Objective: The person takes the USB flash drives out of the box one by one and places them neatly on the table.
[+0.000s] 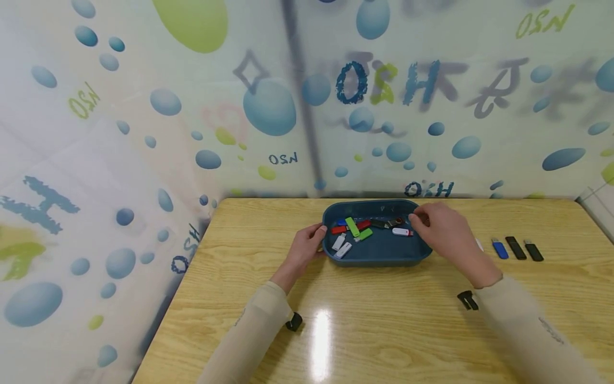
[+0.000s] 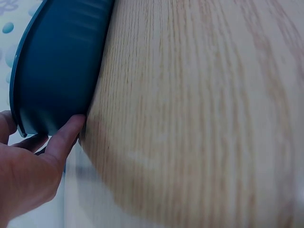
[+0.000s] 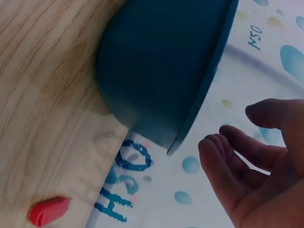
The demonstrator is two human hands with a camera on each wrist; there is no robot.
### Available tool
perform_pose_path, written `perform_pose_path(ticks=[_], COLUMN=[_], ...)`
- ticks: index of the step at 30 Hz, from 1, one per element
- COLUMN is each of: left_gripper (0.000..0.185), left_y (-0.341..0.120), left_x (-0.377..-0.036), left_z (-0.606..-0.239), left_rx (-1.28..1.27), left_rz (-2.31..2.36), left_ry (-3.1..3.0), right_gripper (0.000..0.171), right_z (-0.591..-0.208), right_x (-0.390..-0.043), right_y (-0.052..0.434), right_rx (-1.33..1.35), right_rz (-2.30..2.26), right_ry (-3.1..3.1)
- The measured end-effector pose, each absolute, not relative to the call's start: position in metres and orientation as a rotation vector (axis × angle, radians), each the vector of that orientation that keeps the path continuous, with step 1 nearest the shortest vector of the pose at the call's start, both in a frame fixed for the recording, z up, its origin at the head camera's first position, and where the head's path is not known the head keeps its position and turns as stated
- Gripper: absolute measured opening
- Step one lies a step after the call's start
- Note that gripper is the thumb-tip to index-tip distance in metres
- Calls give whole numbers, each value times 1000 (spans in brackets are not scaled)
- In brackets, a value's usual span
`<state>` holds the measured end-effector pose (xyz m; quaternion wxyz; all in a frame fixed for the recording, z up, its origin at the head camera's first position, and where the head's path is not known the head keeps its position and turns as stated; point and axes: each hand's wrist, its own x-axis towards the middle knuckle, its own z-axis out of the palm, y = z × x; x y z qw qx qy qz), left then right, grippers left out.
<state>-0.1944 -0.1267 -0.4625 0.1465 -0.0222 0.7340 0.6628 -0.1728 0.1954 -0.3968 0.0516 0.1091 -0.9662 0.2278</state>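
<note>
The left hand [image 1: 307, 248] holds the left rim of the blue tray [image 1: 379, 257], thumb on the edge. The right hand [image 1: 443, 229] hovers over the tray's right side, its grip loose and holding nothing. Keeping the tray steady should help the fingers pick just one stick. The tray sits mid-tabletop [image 1: 384, 330]. Inside lie little USB sticks [image 1: 352, 226]: red, green, white, blue.
</note>
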Motion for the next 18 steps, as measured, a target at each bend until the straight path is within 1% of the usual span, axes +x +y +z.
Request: perform_pose_path(ticks=[9,18], left_gripper=[51,52], left_y=[-127,-127], left_x=[-196,-196], left_z=[-464,-464], left_rx=[-52,-63], left_rz=[1916,1923], left_ry=[2103,2089], right_gripper=[29,25], right_z=[-410,-422], right_x=[-184,-196], right_y=[173,162], right_rx=[382,426], right_rz=[663,588], right_ry=[-3023,-3087])
